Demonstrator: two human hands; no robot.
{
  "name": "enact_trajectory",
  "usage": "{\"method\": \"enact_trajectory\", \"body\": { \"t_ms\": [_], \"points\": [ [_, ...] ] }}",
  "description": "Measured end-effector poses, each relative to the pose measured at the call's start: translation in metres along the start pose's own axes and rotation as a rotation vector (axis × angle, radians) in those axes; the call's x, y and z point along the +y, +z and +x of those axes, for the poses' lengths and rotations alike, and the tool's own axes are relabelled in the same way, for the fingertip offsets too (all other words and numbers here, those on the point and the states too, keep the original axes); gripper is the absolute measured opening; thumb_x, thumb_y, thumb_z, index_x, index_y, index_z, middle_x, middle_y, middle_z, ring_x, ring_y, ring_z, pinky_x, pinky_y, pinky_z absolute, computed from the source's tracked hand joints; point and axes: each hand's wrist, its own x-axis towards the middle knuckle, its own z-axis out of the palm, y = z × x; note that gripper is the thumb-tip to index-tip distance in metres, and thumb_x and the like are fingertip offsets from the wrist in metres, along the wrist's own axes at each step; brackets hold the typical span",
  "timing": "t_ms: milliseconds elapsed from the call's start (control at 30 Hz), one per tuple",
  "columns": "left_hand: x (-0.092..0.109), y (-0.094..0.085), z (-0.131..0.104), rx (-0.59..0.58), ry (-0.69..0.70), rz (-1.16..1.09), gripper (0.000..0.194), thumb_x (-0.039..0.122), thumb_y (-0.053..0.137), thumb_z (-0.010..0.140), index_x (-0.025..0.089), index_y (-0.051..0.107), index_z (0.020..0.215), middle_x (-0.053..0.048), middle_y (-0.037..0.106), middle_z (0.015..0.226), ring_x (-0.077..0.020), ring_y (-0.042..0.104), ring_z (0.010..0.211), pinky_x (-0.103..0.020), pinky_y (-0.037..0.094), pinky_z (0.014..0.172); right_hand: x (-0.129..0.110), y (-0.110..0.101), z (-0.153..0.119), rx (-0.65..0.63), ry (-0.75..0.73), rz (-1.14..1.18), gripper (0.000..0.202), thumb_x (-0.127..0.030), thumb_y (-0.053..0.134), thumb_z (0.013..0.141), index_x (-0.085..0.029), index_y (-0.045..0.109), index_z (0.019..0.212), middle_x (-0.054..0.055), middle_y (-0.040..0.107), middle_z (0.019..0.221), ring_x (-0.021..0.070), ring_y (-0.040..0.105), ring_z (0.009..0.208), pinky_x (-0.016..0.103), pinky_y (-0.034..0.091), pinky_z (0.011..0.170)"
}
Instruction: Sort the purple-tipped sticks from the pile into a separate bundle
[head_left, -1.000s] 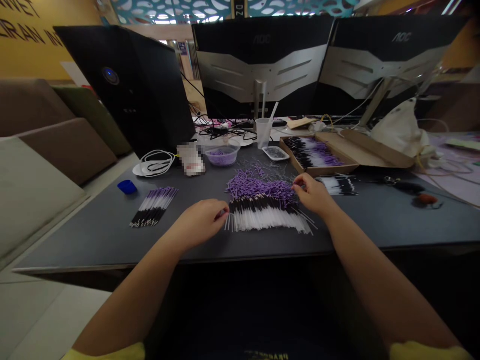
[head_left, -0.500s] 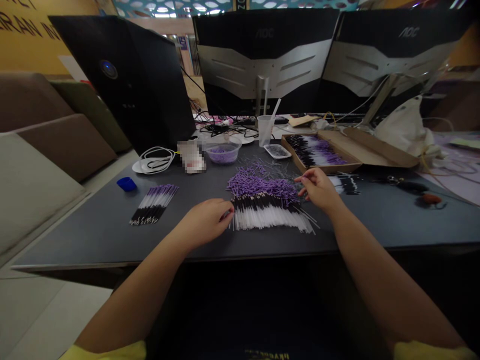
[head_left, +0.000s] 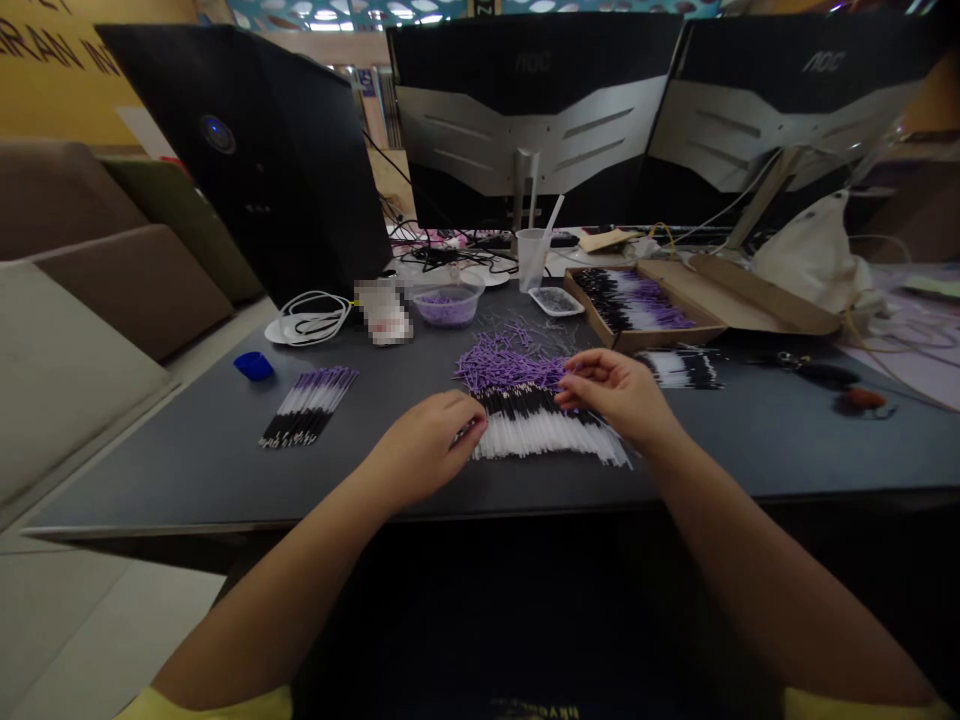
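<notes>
A row of thin sticks (head_left: 547, 435), black with clear sleeves, lies on the dark desk in front of me. Against its far side rests a heap of small purple pieces (head_left: 502, 358). My left hand (head_left: 435, 440) is closed at the row's left end, thumb against fingers; what it pinches is hidden. Over the right part of the heap and row, my right hand (head_left: 619, 398) has thumb and fingertips together, and anything between them is too small to make out. A neat bundle of purple, clear and black sticks (head_left: 309, 405) lies farther left.
An open cardboard box (head_left: 645, 310) of similar sticks stands back right, beside loose black-and-white sticks (head_left: 679, 368). Behind the heap are a purple-filled plastic bowl (head_left: 450, 303), a small tray (head_left: 556, 302) and a cup with straw (head_left: 532, 260). A blue cup-like object (head_left: 253, 367) sits left.
My right hand has moved left and toward me, from the heap's right edge to over the row. My left hand has shifted slightly right along the sticks.
</notes>
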Motion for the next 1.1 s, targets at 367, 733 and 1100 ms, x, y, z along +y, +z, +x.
{"method": "enact_trajectory", "body": {
  "t_ms": [367,733,1100],
  "points": [
    [0.011,0.011,-0.003,-0.096,0.018,-0.243,0.018,0.028,0.043,0.094,0.019,0.059,0.094,0.001,0.064,0.077,-0.0102,0.056,0.065,-0.022,0.039,0.063,-0.005,0.034,-0.029,-0.312,0.114,0.267,0.020,-0.034,0.068,0.081,-0.018,0.056,0.082,0.003,0.074,0.082,0.0158,0.073,0.074,0.031,0.061,0.071],
    [0.009,0.013,-0.001,-0.099,0.028,-0.294,0.017,0.024,0.043,0.093,0.018,0.059,0.092,0.003,0.060,0.069,-0.0078,0.052,0.059,-0.020,0.036,0.059,0.002,0.041,-0.030,-0.318,0.009,0.206,0.019,-0.034,0.068,0.082,-0.019,0.058,0.083,0.003,0.073,0.082,0.0159,0.073,0.074,0.033,0.061,0.073],
    [0.009,0.015,0.000,-0.092,0.056,-0.321,0.017,0.024,0.043,0.092,0.018,0.059,0.093,0.001,0.059,0.071,-0.0087,0.053,0.062,-0.020,0.037,0.059,0.005,0.040,-0.028,-0.330,-0.013,0.218,0.018,-0.034,0.066,0.083,-0.018,0.058,0.084,0.003,0.074,0.080,0.0163,0.073,0.072,0.034,0.061,0.072]
  ]
}}
